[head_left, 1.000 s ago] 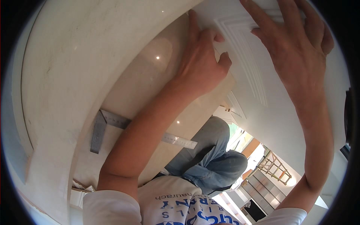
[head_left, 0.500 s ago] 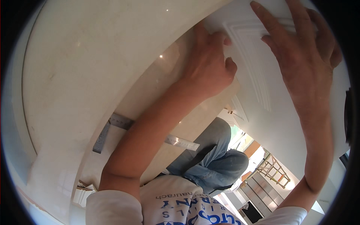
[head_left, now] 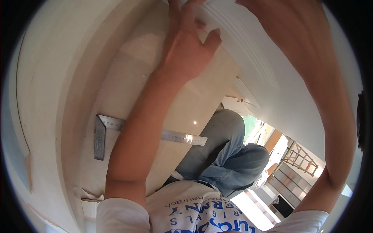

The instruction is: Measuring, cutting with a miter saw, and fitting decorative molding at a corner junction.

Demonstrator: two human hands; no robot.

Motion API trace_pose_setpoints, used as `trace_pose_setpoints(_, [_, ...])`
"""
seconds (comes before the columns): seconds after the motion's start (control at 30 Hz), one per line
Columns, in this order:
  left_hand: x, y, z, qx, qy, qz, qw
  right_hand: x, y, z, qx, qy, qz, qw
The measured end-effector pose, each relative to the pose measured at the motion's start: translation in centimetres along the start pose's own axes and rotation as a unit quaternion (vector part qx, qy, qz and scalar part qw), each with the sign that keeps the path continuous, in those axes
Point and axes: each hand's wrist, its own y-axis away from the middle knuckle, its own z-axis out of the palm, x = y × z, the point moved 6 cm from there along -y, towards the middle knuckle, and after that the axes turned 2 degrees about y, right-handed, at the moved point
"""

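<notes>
Left hand (head_left: 186, 52) loosely open, thumb apart, up where the beige slab (head_left: 130, 73) borders the white grooved panel (head_left: 252, 66)! The right hand (head_left: 285, 17), cropped above, is over that panel, grip impossible to tell; a metal square (head_left: 100, 139) lies beneath the left forearm (head_left: 140, 120).

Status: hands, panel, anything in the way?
Left hand thumb spread, near edge of white moulded panel. Right hand cut off at frame top, grip unclear. Left forearm hides part of metal square.
</notes>
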Motion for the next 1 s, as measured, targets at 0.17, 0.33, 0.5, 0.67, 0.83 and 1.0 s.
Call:
trace_pose_setpoints(0.17, [0.1, 0.2, 0.0, -0.008, -0.038, -0.018, 0.999, -0.4, 1.0, -0.7, 0.045, -0.015, 0.01, 0.999])
trace_pose_setpoints(0.33, [-0.1, 0.2, -0.2, -0.03, -0.019, -0.067, 0.997, -0.7, 8.8, -2.2, 0.173, -0.166, 0.188, 0.953])
trace_pose_setpoints(0.5, [0.4, 0.1, -0.3, -0.024, -0.101, -0.042, 0.994, -4.4, 21.1, 7.0, 0.295, -0.526, 0.59, 0.537])
trace_pose_setpoints(0.67, [-0.2, 0.3, 0.1, -0.031, -0.094, -0.063, 0.993, -7.4, 24.5, 12.9, 0.374, -0.587, 0.665, 0.27])
trace_pose_setpoints(0.83, [-0.4, 0.4, 0.1, -0.041, -0.088, -0.085, 0.992, -5.7, 24.3, 14.3, 0.4, -0.588, 0.656, 0.251])
trace_pose_setpoints(1.0, [-0.2, 0.5, 0.5, -0.049, -0.057, -0.101, 0.992, -4.8, 24.5, 14.9, 0.392, -0.556, 0.675, 0.286])
